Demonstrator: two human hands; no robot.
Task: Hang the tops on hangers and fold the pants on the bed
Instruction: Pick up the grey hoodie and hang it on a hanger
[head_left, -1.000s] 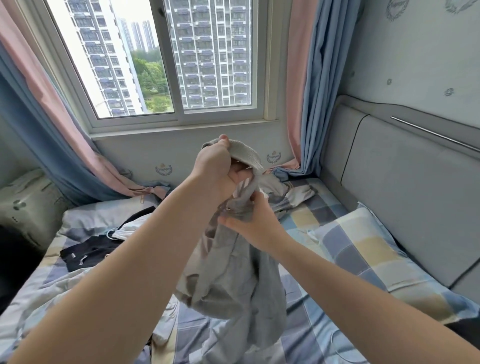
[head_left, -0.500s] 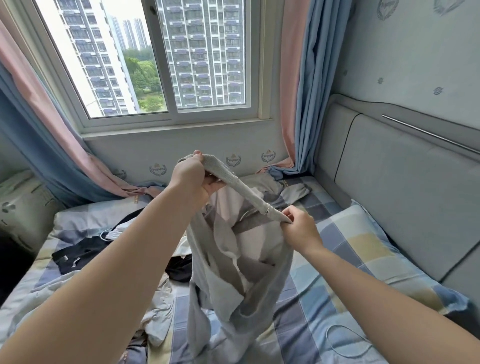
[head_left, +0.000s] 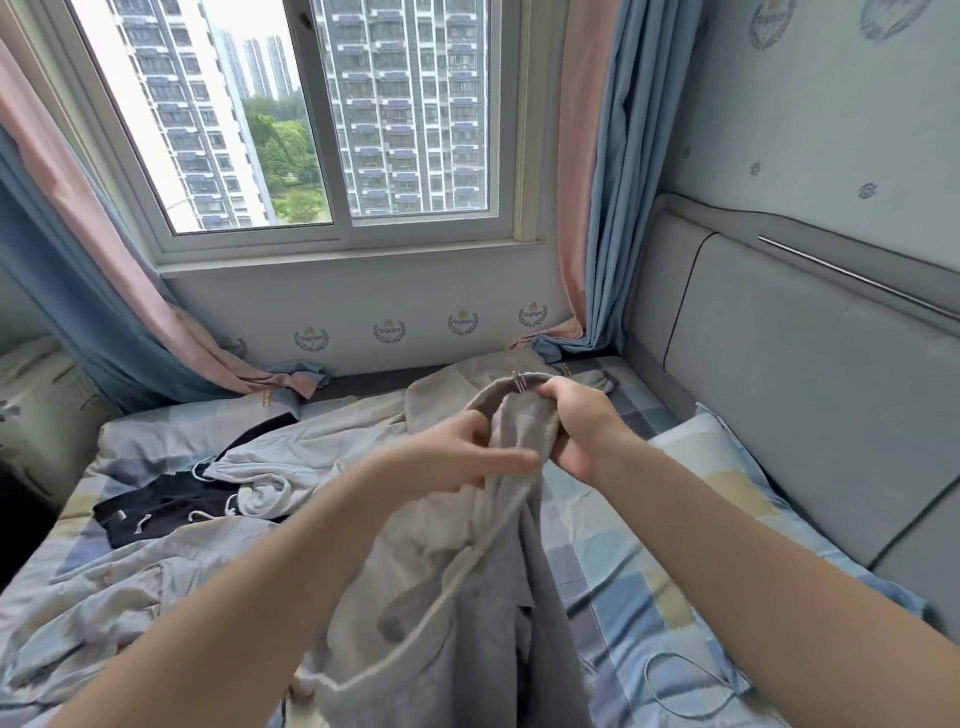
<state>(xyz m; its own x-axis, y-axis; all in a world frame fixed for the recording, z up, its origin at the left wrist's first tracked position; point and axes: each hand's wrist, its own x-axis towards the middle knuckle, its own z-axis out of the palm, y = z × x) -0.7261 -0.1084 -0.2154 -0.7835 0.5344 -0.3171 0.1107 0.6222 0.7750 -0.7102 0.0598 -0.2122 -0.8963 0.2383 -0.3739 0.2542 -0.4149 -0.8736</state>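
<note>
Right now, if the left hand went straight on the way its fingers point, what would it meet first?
The ribbed band of the grey garment, bunched in the right hand's grip just past the left hand's fingertips. It may already be touching, but motion blur hides the depth.

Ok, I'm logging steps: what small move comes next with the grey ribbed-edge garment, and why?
Probably draw the left hand away along the ribbed band to spread it. The right hand grips the band of the grey ribbed-edge garment near a metal zip end, both hands sit close together, and the cloth hangs bunched.
</note>
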